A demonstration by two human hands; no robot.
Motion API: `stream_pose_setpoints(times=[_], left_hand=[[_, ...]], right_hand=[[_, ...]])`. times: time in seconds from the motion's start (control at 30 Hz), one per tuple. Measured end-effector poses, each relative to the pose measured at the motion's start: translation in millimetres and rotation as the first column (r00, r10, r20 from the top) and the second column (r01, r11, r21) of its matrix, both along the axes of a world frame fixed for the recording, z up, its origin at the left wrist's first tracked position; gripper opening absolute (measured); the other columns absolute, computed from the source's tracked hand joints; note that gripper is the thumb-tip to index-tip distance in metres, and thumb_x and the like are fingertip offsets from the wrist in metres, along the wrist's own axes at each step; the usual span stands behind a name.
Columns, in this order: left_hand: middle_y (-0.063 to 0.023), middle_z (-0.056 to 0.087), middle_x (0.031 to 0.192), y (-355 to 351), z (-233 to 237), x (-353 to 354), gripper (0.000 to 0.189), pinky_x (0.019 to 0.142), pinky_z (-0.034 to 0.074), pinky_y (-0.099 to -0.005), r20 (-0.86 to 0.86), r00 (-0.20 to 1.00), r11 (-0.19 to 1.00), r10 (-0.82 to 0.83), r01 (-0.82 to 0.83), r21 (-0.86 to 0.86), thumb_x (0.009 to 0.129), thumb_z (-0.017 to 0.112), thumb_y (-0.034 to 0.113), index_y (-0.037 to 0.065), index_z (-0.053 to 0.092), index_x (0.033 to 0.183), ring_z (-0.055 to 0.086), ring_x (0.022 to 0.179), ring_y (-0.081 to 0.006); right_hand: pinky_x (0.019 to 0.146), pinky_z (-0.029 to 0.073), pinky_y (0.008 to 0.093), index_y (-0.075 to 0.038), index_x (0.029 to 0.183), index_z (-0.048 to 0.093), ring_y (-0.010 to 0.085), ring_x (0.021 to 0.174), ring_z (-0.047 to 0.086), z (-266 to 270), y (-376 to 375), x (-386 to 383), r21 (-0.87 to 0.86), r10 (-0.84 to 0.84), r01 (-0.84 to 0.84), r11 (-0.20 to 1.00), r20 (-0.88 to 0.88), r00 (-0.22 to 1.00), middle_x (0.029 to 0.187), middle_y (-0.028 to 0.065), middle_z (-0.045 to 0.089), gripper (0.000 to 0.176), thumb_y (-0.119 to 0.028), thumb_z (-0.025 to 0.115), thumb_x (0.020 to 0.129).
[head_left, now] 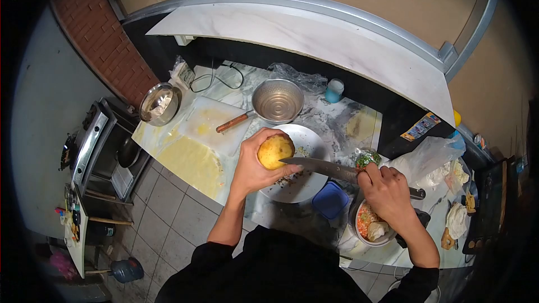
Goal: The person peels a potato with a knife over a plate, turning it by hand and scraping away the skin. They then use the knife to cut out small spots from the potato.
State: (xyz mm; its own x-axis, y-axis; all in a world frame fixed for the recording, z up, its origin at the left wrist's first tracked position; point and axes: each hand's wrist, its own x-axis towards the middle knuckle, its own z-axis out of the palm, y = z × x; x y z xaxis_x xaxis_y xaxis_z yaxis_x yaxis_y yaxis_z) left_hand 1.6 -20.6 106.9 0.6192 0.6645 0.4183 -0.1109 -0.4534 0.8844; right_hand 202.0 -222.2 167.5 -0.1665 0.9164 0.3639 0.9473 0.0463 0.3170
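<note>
Black top: nearest
Left hand: fingers clamped round yellow produce — above white plate
Right hand: fingers wrapped around knife — tip at produce

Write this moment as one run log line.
left hand: holds yellow produce | right hand: grips knife | knife tip: at produce, contact unclear | plate: bears scraps

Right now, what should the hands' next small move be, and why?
Probably a light scrape of the knife along the yellow potato-like piece: the left hand grips it, the right hand holds the knife with its tip at or near the piece, and scraps lie on the white plate.
</note>
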Motion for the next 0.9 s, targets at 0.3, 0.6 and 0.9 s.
stream_pose_setpoints(times=[0.3,0.6,0.9], left_hand=[[-0.0101,0.066,0.090,0.3,8.8,-2.7,0.054,0.077,0.050,-0.0309,-0.036,0.999,1.000,-0.006,0.006,0.006,0.058,0.091,0.021,-0.001,0.063,0.098,0.065,0.082,-0.0202],[-0.0073,0.067,0.087,1.8,9.6,-3.7,0.050,0.078,0.050,-0.0280,-0.103,0.993,0.998,-0.062,0.063,0.005,0.063,0.087,0.013,0.000,0.060,0.104,0.063,0.081,-0.0132],[-0.0090,0.069,0.087,-2.0,7.9,-3.3,0.050,0.076,0.051,-0.0272,-0.052,0.995,0.996,-0.090,0.088,-0.035,0.065,0.088,0.017,-0.002,0.061,0.102,0.066,0.079,-0.0135]], right_hand=[[0.049,0.046,0.0292,-0.010,0.069,0.048,0.0157,0.056,0.054,4.2,0.1,-0.7,-0.001,-0.007,0.007,1.000,0.052,0.999,0.070,0.0025,0.044,0.019,-0.011,0.065,0.076],[0.050,0.046,0.0287,-0.010,0.070,0.049,0.0159,0.057,0.054,3.2,1.8,1.4,-0.006,-0.002,0.003,1.000,0.029,1.000,0.071,0.0028,0.044,0.016,-0.011,0.065,0.072],[0.050,0.047,0.0297,-0.009,0.070,0.050,0.0162,0.057,0.055,5.3,0.1,1.7,-0.049,0.000,0.001,0.999,0.019,1.000,0.070,0.0034,0.045,0.016,-0.010,0.065,0.071]])
